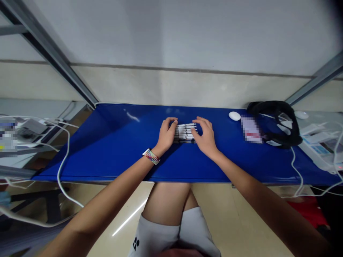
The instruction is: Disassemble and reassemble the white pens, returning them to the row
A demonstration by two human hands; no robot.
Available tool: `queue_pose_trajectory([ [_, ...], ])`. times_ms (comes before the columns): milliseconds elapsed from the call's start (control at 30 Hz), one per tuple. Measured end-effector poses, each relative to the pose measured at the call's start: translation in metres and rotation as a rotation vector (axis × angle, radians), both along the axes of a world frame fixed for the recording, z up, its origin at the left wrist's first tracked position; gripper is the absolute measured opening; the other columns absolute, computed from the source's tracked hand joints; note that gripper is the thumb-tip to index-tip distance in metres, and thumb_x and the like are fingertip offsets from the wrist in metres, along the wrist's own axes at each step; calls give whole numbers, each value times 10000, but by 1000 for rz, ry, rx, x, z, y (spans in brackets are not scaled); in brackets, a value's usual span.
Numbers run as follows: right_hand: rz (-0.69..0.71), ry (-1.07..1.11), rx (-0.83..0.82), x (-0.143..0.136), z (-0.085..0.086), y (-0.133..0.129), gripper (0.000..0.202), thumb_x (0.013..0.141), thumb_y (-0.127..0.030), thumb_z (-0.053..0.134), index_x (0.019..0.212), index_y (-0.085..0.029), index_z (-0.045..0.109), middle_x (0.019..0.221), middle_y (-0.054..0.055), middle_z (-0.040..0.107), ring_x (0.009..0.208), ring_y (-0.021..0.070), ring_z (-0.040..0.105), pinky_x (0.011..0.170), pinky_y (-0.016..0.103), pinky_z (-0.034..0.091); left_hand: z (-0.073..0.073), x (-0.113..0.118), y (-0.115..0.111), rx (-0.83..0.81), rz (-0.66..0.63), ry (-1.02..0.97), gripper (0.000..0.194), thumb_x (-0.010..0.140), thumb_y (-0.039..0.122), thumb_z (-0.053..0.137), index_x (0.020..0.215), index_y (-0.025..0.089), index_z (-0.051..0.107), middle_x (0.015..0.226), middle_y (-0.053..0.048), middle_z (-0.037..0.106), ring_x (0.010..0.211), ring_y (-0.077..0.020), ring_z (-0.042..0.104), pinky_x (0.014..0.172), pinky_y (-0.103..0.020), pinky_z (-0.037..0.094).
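The widest part of the view is taken up by a blue tabletop [120, 153], on which the forearms are extended from the front edge so that both hands are brought together near its middle. The left hand [167, 135] is placed at the left ends of a row of white pens [186, 131], and the right hand [205, 137] is curved about the right ends; the pens, laid side by side on the blue surface between the palms, are apparently kept level and in line by being bracketed this way. Neither hand is clenched: the fingers are loosely bent, with thumb and forefinger held apart, and how firmly the ends are pressed cannot be told. The left ends of the pens are partly hidden by the left hand. Around this, at the right, a large black padded loop [293, 121] is set down, by which the reach toward that end would be hindered. A long white cable [62, 167] is draped over the left part of the tabletop, well apart from the hands. Beside the loop a blurred rectangular packet [251, 129] is seen, its print unreadable, and just beyond it is left a small white oval object [234, 116].
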State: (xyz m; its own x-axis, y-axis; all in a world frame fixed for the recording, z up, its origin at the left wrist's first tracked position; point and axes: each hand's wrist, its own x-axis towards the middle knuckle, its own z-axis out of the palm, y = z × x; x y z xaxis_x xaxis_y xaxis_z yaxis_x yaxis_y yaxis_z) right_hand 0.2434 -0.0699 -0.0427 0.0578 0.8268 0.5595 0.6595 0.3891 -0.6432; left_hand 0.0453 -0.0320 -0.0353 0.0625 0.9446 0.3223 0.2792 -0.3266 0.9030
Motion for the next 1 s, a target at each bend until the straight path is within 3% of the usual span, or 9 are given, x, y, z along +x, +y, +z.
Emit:
queue_pose_trajectory([
  [100,-110,198,-123,-1,-6,22,403,1000,-387,587,1349,-216,696,1448,181,671,1406,347,601,1205,570,454,-2,10,0,-22,69,-30,203,1068,324,510,1100,234,689,1218,-91,740,1209,-258,650,1116,-414,467],
  [267,-8,330,-172,-8,-9,40,350,995,-400,539,1209,-251,772,1363,100,758,1335,304,667,1181,495,481,3,16,3,-68,44,-66,188,1036,310,527,979,225,685,1114,-72,755,1129,-250,674,1073,-389,490],
  [500,24,392,-175,-13,-7,32,268,952,-370,549,963,-266,796,1133,65,823,1167,294,733,1094,478,523,4,13,4,-112,13,-169,215,1001,272,509,921,220,702,1083,-59,767,1113,-237,689,1066,-366,493],
  [800,86,412,-207,-16,-3,12,250,952,-374,570,940,-283,802,1137,53,820,1204,301,715,1104,496,508,4,1,-15,-185,18,-175,269,1009,349,497,925,220,718,1065,-62,761,1099,-246,679,1036,-359,512],
  [1000,94,389,-230,-14,-2,13,223,942,-355,590,952,-282,801,1116,51,816,1183,305,715,1078,496,515,6,0,-15,-171,23,-180,257,1002,326,499,915,215,714,1052,-62,748,1096,-246,671,1049,-366,499],
])
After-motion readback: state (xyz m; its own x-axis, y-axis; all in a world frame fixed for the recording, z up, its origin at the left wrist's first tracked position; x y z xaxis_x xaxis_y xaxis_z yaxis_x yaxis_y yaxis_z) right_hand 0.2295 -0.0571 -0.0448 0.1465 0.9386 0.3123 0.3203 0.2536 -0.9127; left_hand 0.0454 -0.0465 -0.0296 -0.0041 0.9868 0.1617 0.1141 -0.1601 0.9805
